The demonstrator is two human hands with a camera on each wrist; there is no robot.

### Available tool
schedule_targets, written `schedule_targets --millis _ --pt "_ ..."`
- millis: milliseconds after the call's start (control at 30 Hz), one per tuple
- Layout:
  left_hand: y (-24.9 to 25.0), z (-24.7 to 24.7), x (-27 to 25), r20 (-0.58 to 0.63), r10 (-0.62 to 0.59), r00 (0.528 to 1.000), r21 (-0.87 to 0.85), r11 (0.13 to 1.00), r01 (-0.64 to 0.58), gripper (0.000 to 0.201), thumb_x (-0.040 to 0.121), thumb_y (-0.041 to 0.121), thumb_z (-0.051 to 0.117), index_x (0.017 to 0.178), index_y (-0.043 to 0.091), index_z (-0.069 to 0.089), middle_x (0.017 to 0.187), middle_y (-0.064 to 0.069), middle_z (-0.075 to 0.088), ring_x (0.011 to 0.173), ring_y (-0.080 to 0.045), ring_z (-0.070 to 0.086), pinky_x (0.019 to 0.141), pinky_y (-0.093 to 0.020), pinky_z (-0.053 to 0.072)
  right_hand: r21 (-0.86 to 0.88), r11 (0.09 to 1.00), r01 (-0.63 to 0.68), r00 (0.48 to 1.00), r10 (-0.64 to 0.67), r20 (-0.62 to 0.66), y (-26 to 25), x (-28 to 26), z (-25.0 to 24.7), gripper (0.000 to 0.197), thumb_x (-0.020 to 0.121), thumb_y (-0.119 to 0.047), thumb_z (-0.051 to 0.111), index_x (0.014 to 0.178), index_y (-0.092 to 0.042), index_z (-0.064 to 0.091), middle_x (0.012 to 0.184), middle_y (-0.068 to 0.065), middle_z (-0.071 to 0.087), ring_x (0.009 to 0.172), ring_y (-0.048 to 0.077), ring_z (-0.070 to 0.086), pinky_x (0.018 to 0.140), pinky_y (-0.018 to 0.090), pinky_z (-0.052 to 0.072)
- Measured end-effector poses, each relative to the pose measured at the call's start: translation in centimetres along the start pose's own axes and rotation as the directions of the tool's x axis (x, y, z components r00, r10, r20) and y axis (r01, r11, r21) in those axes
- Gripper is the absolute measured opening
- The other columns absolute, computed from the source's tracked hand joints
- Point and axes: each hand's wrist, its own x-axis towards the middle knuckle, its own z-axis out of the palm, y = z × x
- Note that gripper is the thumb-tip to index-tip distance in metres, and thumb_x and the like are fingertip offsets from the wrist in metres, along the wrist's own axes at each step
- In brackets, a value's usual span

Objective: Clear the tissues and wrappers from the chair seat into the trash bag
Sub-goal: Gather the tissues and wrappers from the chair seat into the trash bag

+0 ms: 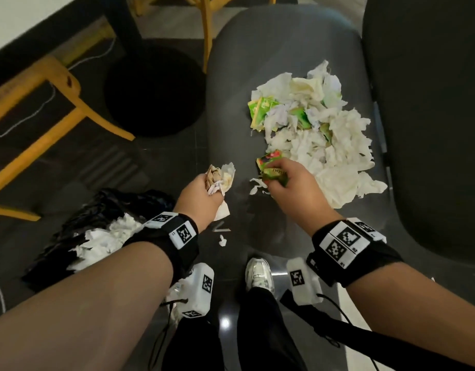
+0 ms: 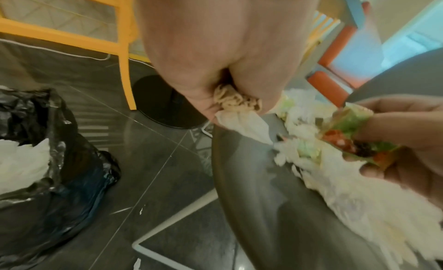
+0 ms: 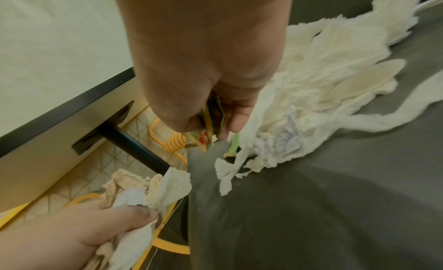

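A heap of white tissues (image 1: 322, 145) mixed with green wrappers (image 1: 260, 111) covers the right side of the grey chair seat (image 1: 257, 62). My left hand (image 1: 204, 192) grips a wad of crumpled tissues (image 1: 221, 176) just off the seat's left edge. My right hand (image 1: 287, 183) holds a green and red wrapper (image 1: 271, 167) at the near edge of the heap. The black trash bag (image 1: 78, 223) lies open on the floor at the lower left, with white tissues (image 1: 107, 236) inside. In the left wrist view the wad (image 2: 236, 99) shows between curled fingers.
A yellow chair frame (image 1: 43, 108) and a black round table base (image 1: 156, 89) stand left of the seat. A dark chair back (image 1: 431, 103) rises on the right. A small tissue scrap (image 1: 222, 240) lies on the dark tiled floor. My white shoe (image 1: 259, 274) is below.
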Motion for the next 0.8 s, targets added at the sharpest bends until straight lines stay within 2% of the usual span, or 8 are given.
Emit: schedule_targets --millis 133,200,300,367,433,500,567,800 --pt "-2.7 -4.0 -0.6 -0.058 -0.022 0.998 -0.073 0.997 0.018 0.014 0.092 0.024 0.06 0.103 0.016 0.063 0.092 -0.003 0.067 0.085 -0.023 0.064 0.072 -0.031 0.045 0.089 0.996 -0.007 1.0 0.005 0.018 -3.4 1.0 2.8 0.018 0.085 -0.017 0.055 0.098 -0.027 0.063 0.089 -0.006 0.064 0.081 0.012 0.066 0.078 0.034 0.056" --pt "-5.3 -6.2 -1.1 -0.086 -0.059 0.995 -0.104 0.993 0.05 0.015 0.091 0.024 0.061 0.103 0.016 0.064 0.093 -0.004 0.069 0.086 -0.024 0.065 0.073 -0.032 0.047 0.059 0.998 0.035 0.996 -0.04 0.077 -5.6 0.9 5.2 0.023 0.083 -0.02 0.053 0.101 -0.033 0.06 0.095 -0.002 0.064 0.082 0.013 0.064 0.077 0.031 0.054" --pt "-10.1 -9.3 -2.4 -0.13 -0.145 0.981 -0.142 0.982 0.126 0.015 0.09 0.027 0.063 0.101 0.018 0.065 0.094 -0.004 0.07 0.089 -0.025 0.066 0.078 -0.035 0.05 -0.002 0.995 0.103 0.966 -0.099 0.241 -9.4 0.1 9.4 0.04 0.088 -0.017 0.055 0.123 -0.034 0.046 0.093 -0.008 0.059 0.071 0.008 0.061 0.061 0.023 0.048" --pt "-13.5 -11.2 -3.6 -0.153 -0.201 0.968 -0.181 0.968 0.173 0.012 0.09 0.027 0.062 0.099 0.019 0.065 0.092 -0.003 0.07 0.087 -0.025 0.065 0.073 -0.032 0.047 -0.009 0.992 0.124 0.934 -0.113 0.339 -11.8 -0.5 12.5 0.041 0.091 -0.02 0.058 0.125 -0.03 0.039 0.091 -0.009 0.06 0.069 0.009 0.063 0.056 0.025 0.051" --pt "-17.0 -13.0 -4.8 -0.173 -0.257 0.951 -0.2 0.954 0.221 0.012 0.09 0.026 0.062 0.1 0.019 0.064 0.091 -0.003 0.069 0.083 -0.024 0.064 0.068 -0.032 0.046 -0.043 0.988 0.15 0.907 -0.12 0.403 -13.6 -1.0 16.0 0.028 0.091 -0.024 0.062 0.113 -0.03 0.045 0.09 -0.006 0.063 0.07 0.011 0.065 0.057 0.029 0.055" --pt "-20.7 -14.7 -6.1 -0.199 -0.312 0.929 -0.226 0.937 0.267 0.016 0.09 0.027 0.063 0.104 0.019 0.064 0.096 -0.005 0.07 0.083 -0.025 0.064 0.072 -0.033 0.05 -0.083 0.978 0.193 0.881 -0.135 0.453 -15.2 -1.4 19.6 0.021 0.09 -0.021 0.061 0.106 -0.032 0.053 0.091 -0.005 0.064 0.073 0.013 0.065 0.062 0.034 0.058" --pt "-24.7 -16.1 -7.4 -0.224 -0.371 0.901 -0.261 0.914 0.311 0.021 0.089 0.027 0.063 0.109 0.02 0.064 0.103 -0.004 0.071 0.093 -0.028 0.065 0.08 -0.036 0.052 -0.093 0.962 0.256 0.853 -0.18 0.49 -16.5 -1.9 23.2 0.025 0.088 -0.016 0.059 0.107 -0.033 0.059 0.101 -0.004 0.06 0.081 0.012 0.062 0.07 0.032 0.056" --pt "-34.9 -18.5 -10.8 -0.181 -0.528 0.829 -0.245 0.841 0.482 0.03 0.09 0.033 0.064 0.114 0.017 0.058 0.106 -0.005 0.066 0.097 -0.029 0.063 0.074 -0.031 0.043 -0.197 0.908 0.369 0.765 -0.176 0.619 -18.9 -4.0 34.3 0.032 0.088 -0.016 0.055 0.118 -0.024 0.061 0.112 0.002 0.055 0.09 0.02 0.058 0.073 0.031 0.047"
